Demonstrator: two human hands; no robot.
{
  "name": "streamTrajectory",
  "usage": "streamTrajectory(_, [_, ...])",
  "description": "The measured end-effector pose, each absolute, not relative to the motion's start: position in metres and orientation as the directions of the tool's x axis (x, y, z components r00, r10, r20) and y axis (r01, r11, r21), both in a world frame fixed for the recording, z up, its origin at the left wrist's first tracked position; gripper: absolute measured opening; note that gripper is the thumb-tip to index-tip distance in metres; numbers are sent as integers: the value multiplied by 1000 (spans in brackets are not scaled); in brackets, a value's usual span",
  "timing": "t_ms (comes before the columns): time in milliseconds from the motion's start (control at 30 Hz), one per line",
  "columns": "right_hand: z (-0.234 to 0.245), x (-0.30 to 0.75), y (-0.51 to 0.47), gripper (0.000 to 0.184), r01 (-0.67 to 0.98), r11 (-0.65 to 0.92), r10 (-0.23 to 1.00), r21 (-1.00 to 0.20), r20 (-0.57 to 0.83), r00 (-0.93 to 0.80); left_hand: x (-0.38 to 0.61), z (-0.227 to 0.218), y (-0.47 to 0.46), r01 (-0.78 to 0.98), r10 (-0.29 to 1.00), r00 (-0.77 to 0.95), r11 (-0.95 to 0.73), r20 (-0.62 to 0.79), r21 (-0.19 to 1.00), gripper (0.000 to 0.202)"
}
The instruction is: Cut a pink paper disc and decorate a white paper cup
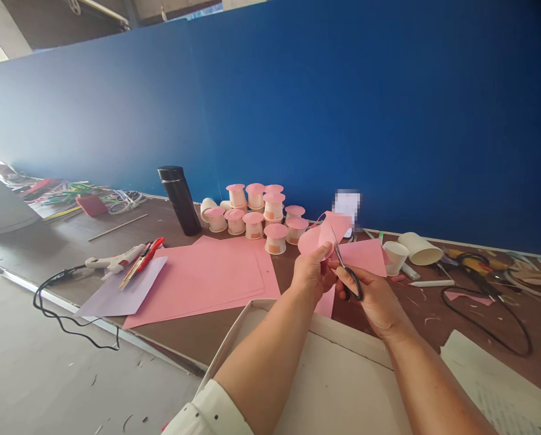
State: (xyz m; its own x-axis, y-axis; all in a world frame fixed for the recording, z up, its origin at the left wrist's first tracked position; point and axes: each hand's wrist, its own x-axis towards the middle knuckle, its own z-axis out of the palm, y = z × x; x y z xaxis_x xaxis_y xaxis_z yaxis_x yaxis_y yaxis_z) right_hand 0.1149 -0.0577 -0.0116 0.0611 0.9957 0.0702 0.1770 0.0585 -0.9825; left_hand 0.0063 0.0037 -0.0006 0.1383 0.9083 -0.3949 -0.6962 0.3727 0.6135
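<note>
Pinched in my left hand point(313, 272) is a piece of pink paper point(315, 240) with a rounded edge, held up above the table. My right hand point(372, 296) grips black-handled scissors point(354, 283), fingers through the loops. The blades lie against the pink paper, and a strip of it curls away at the upper left. Behind my hands stand several upturned paper cups point(254, 227) topped with pink discs, some stacked. More pink paper point(363, 257) lies just beyond my right hand. Below my forearms is a shallow white box lid point(338, 374).
Large pink sheets point(216, 272) lie left of my hands, beside a lilac sheet point(134, 287), a glue gun point(116, 261) and a red cutter point(143, 260). A black flask point(179, 202) stands behind. To the right are plain paper cups point(419, 249), a white pen point(432, 283) and a looped black cable point(483, 338).
</note>
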Motion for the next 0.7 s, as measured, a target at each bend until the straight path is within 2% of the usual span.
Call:
streamTrajectory(400, [-12,117,-58,41,199,58,994,-978,75,82,5,-3,1,-621,962,51,240,-268,746,22])
streamTrajectory(700, [-9,118,-59,40,214,66,990,-975,90,107,5,-5,0,-550,956,92,282,-279,786,31])
